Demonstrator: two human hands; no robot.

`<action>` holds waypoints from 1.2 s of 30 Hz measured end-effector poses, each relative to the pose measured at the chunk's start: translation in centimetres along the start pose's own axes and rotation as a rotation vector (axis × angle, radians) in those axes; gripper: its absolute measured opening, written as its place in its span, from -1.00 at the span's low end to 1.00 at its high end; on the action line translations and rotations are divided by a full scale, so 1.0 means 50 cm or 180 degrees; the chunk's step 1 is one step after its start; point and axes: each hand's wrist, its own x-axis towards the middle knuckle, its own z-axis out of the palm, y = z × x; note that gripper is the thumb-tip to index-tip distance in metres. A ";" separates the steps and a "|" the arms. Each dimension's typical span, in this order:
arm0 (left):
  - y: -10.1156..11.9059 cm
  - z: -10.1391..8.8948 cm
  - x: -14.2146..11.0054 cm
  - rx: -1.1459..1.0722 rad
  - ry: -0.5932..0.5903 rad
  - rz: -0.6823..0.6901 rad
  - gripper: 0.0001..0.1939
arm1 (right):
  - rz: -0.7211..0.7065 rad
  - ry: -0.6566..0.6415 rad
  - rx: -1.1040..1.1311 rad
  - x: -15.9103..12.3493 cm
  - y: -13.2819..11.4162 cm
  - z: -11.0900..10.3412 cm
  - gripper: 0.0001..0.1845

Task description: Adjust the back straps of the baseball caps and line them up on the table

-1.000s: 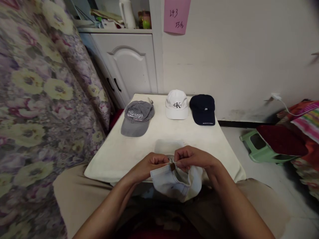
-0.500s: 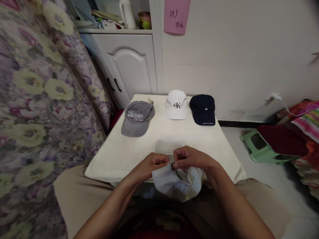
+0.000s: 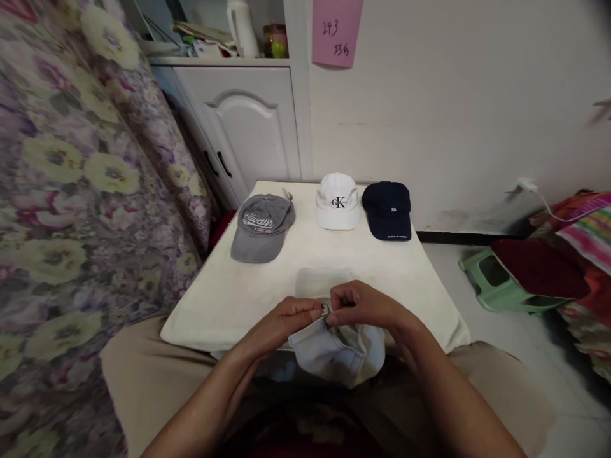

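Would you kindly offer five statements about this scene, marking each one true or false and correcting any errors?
1. The left hand and right hand both hold the pale cap. True.
2. The grey cap lies right of the navy cap. False: the grey cap lies left of the navy cap.
3. The white cap bears dark letters. True.
4. The green stool stands on the table. False: the green stool is on the floor, right of the table.

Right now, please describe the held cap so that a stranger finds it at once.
Find the cream-covered table, then its near edge. There, the left hand and right hand pinch a pale cap. Unlike the gray cap, white cap and navy cap farther back, it shows its rear opening.
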 end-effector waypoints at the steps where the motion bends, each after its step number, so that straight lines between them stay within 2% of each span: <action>1: -0.001 -0.001 -0.001 0.0021 0.0029 -0.0006 -0.69 | -0.0015 0.0034 -0.0043 -0.001 -0.001 0.001 -0.63; 7: -0.001 -0.004 -0.003 0.0258 0.0144 0.0161 -0.66 | -0.0111 0.0320 -0.0428 -0.007 -0.009 0.009 -0.66; 13: 0.005 0.005 0.002 0.0315 -0.0192 0.0165 -0.70 | -0.0156 0.0552 -0.0791 -0.005 -0.011 0.017 -0.76; 16: 0.005 0.005 0.005 0.0461 -0.0137 0.0161 -0.71 | -0.0199 0.0608 -0.0890 -0.005 -0.008 0.016 -0.76; 21: 0.009 0.008 0.002 0.0738 -0.0093 0.0114 -0.68 | -0.0240 0.0408 -0.0558 -0.006 -0.006 0.007 -0.73; 26: 0.011 0.016 -0.001 0.0950 0.0185 0.0043 -0.63 | -0.0220 0.0256 -0.0294 -0.008 -0.002 -0.002 -0.72; 32: -0.002 0.016 0.004 0.0583 0.0173 0.0007 -0.64 | -0.0175 0.0145 -0.0123 -0.012 -0.007 -0.016 -0.59; 36: -0.003 0.014 0.011 0.0528 0.0228 0.0025 -0.61 | -0.0156 -0.0185 -0.0219 -0.013 -0.014 -0.019 -0.57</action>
